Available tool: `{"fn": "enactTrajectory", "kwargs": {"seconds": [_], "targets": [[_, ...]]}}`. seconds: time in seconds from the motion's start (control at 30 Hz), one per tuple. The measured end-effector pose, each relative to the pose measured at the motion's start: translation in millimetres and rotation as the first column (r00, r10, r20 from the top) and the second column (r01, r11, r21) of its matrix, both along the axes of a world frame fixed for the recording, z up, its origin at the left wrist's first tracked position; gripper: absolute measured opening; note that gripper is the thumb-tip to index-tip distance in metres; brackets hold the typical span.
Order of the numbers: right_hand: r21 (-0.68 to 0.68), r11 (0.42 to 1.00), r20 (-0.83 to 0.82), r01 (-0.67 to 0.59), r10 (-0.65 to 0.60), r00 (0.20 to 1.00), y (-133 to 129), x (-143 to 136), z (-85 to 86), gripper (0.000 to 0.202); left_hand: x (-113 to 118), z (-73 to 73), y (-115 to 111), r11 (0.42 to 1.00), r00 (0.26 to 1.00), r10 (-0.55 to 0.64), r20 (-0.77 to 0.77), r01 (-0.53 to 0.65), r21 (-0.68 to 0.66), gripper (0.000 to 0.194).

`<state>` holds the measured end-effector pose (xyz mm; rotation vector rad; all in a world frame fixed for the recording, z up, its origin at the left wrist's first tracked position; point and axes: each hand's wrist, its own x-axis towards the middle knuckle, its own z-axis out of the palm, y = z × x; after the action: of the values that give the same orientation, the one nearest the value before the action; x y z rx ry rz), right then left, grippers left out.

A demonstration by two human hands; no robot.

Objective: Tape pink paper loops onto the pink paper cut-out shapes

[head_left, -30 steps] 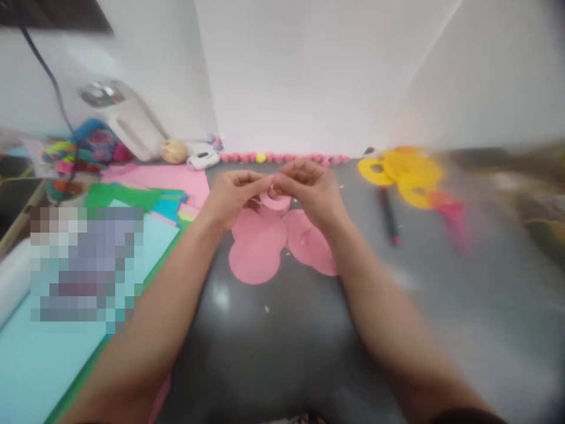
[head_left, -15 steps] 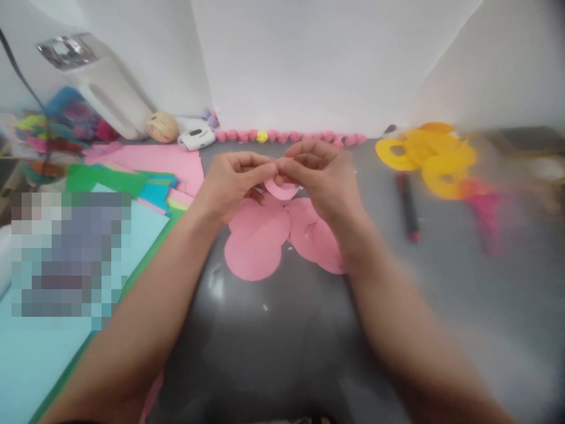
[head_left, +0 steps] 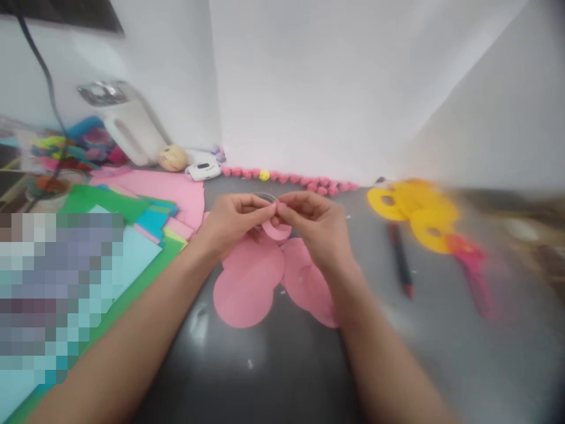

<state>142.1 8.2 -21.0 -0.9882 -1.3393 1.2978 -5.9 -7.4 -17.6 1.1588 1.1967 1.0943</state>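
Fingertips of my left hand (head_left: 238,221) and my right hand (head_left: 311,221) meet in a pinch above the middle of the dark table. Between and just below them shows a small curved pink paper piece (head_left: 278,231), gripped by both. A thin pale loop or edge shows behind the left fingertips, too blurred to name. Overlapping pink paper circles (head_left: 243,297) lie under my left hand. More pink circles (head_left: 300,277) lie beside my right wrist, partly covered by it.
A row of small pink pieces (head_left: 293,178) with one yellow piece (head_left: 263,175) runs along the wall. Yellow paper rings (head_left: 430,227), a dark pen (head_left: 401,259) and pink scissors (head_left: 474,265) lie right. Coloured sheets (head_left: 95,318) and a white bottle (head_left: 135,129) stand left.
The view has tilted up, so the hands and table items appear lower. My hands stay together at the small pink piece; a thin pale curve now shows behind the left fingertips.
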Motion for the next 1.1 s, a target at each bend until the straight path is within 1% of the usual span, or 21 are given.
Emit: {"fn": "enactTrajectory", "kwargs": {"seconds": [0.2, 0.33, 0.5, 0.6, 0.73, 0.9, 1.0, 1.1], "targets": [[-0.04, 0.999, -0.003, -0.005, 0.004, 1.0, -1, -1, 0.2, 0.016, -4, -0.7, 1, 0.999, 1.0, 0.02, 0.001, -0.02, -0.034, 0.016], [-0.043, 0.999, 0.0, 0.008, -0.008, 1.0, -1, -2, 1.6, 0.014, -3, -0.8, 0, 1.0, 1.0, 0.017, -0.013, -0.017, -0.018, 0.016], [0.006, 1.0, 0.016, 0.003, -0.003, 1.0, -2, -3, 4.1, 0.015, -3, -1.9, 0, 1.0, 1.0, 0.009, 0.013, -0.009, 0.026, 0.021], [0.01, 1.0, 0.006, -0.014, 0.014, 1.0, -1, -3, 3.1, 0.014, -3, -1.7, 0, 0.998, 1.0, 0.017, -0.01, -0.016, 0.061, 0.023], [0.018, 1.0, -0.014, 0.02, -0.02, 1.0, 2, -5, -0.6, 0.015, -3, -1.3, 1, 0.998, 1.0, 0.013, -0.007, -0.012, 0.057, 0.023], [0.023, 1.0, -0.047, 0.006, -0.005, 0.999, 4, -9, -6.9, 0.013, -2, -0.7, 1, 0.999, 1.0, 0.006, -0.016, -0.006, 0.035, 0.022], [0.045, 0.998, -0.026, 0.05, -0.049, 0.998, 4, -10, -8.0, 0.014, -2, -0.3, 0, 0.999, 1.0, 0.017, -0.018, -0.016, 0.05, 0.025], [0.049, 0.997, 0.007, 0.052, -0.053, 0.999, 4, -8, -5.2, 0.014, -2, 0.0, 0, 0.998, 1.0, 0.023, -0.016, -0.022, 0.06, 0.026]]}}
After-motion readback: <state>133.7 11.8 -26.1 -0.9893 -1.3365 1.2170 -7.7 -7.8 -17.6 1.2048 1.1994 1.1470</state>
